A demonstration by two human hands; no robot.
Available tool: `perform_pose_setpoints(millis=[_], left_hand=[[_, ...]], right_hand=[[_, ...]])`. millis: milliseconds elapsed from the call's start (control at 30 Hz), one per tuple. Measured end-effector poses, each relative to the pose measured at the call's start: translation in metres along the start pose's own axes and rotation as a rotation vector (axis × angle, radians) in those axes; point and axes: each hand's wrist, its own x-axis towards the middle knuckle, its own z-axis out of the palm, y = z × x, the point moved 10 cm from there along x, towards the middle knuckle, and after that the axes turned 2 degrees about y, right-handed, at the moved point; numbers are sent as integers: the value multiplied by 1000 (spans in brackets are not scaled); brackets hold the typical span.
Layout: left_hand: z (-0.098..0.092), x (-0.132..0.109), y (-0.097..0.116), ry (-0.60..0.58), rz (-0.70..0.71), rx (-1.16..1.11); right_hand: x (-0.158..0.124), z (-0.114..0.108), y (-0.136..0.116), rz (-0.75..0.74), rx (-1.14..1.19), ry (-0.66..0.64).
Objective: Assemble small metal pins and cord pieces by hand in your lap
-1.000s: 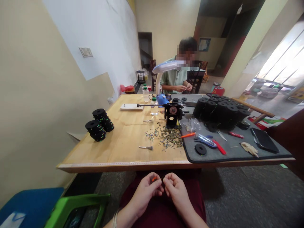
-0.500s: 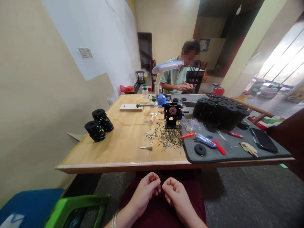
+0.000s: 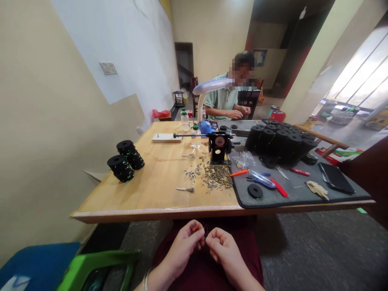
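Note:
Over my lap, just below the table's front edge, my left hand [image 3: 190,239] is closed in a pinch. A small orange thing [image 3: 194,228] shows between its fingers, too little of it visible to name. Close beside it, my right hand [image 3: 220,244] pinches with thumb and forefinger. A thin dark bit shows between the two sets of fingertips, too small to make out. Beyond the hands lie a small brush [image 3: 185,189], a heap of little metal pieces [image 3: 216,173] and scattered coloured beads [image 3: 190,174] on the wooden table [image 3: 127,202].
Black foam spools stand at left [image 3: 120,167] and in a dark cluster [image 3: 280,139] at right. A black winding device [image 3: 218,145] stands mid-table under a lamp [image 3: 212,85]. Blue-handled scissors [image 3: 262,179] and a phone [image 3: 336,178] lie on the grey mat [image 3: 291,195]. A co-worker [image 3: 224,99] sits opposite.
My right hand has shifted very slightly left, toward my left hand. My left hand keeps its pinch. Across the table, the co-worker's hands have moved a little apart.

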Motion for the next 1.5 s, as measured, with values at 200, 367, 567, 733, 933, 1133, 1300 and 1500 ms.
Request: perform_pose_setpoints(millis=[200,367,567,733,933,1133,1300,1500], left_hand=[[0,0,0,-8,-5,22],[1,1,0,-20,7,28],[-1,1,-2,-9,1,37],[-1,2,-2,-11,6,40],[-1,2,-2,-18,10,46],[-2,3,-4,-29,20,50],[-1,2,-3,-34,3,44],[1,1,-1,-42,6,44]], right_hand=[[1,-1,1,8,8,11],[1,-3,-1,-10,-5,13],[1,-3,0,-15,16,2],[0,-3,-1,0,22,13],[0,-2,-1,4,22,9],[-1,-3,-1,16,13,10],[0,-3,-1,22,20,3],[1,-4,3,16,28,1]])
